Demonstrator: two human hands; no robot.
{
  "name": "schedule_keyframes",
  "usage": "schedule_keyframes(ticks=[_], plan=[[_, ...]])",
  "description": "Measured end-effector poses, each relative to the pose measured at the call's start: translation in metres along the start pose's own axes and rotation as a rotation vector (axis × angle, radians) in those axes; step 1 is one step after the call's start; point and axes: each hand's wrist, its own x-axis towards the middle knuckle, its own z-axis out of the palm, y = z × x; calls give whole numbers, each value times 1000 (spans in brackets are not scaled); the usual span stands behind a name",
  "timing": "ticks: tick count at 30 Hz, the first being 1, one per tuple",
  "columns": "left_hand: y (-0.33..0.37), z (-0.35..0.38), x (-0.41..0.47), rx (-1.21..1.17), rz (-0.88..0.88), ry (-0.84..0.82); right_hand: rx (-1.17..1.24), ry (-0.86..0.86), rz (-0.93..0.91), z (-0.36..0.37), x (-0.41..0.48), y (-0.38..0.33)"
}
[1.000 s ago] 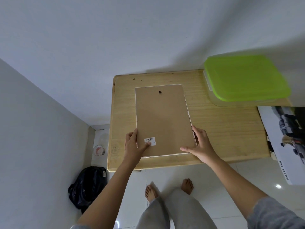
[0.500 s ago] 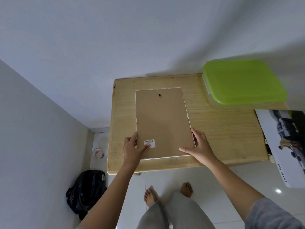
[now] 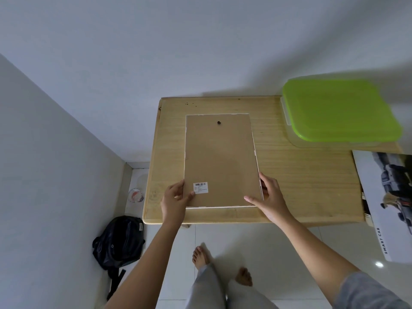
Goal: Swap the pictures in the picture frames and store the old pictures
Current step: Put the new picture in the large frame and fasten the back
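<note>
**Head view: both hands grip a face-down picture frame at the near edge of the tabletop**

Head camera looks down on a light wooden tabletop (image 3: 301,175) set against a pale wall. A picture frame (image 3: 220,161) lies face down on it, brown backing board up, nearer the tabletop's left edge than its right, its lower end close to the near edge. A small dark hanger hole sits near the frame's far end, and a white barcode sticker (image 3: 200,187) is stuck near its near-left corner.

The left hand (image 3: 175,202) is closed on the frame's near-left corner, thumb pressed on the backing just beside the sticker, fingers wrapped around the left side. The right hand (image 3: 270,197) clamps the near-right corner, thumb lying across the backing and fingers curled over the frame's right edge.

At the far-right corner of the tabletop stands a clear storage box with a lime-green lid (image 3: 338,110), shut and well apart from the frame. At the right edge a car poster (image 3: 388,204) printed "SMART CAR" hangs out past the near edge of the tabletop.

On the white tiled floor, a black backpack (image 3: 119,240) lies against the left wall below the tabletop's near-left corner, and the person's bare feet show below the frame.
</note>
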Motion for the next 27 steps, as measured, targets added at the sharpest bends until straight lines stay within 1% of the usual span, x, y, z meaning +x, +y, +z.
schedule_keyframes(ticks=[9, 12, 16, 21, 23, 27], plan=[[3, 10, -8, -11, -60, 131, 6, 3, 4, 2, 3, 2], [4, 11, -13, 24, -63, 162, -15, -2, 4, 1, 2, -2], [3, 3, -10, 53, -126, 100, -52, -65, -29, -8, 2, -6], [-4, -10, -15, -116, -215, -18, 22, -64, -4, -16, 2, -6], [-5, -13, -17, -177, -236, -34, 15, -63, -10, -19, 3, -6], [-5, -14, -17, -207, -254, -16, -15, -74, -15, -23, 6, -5]])
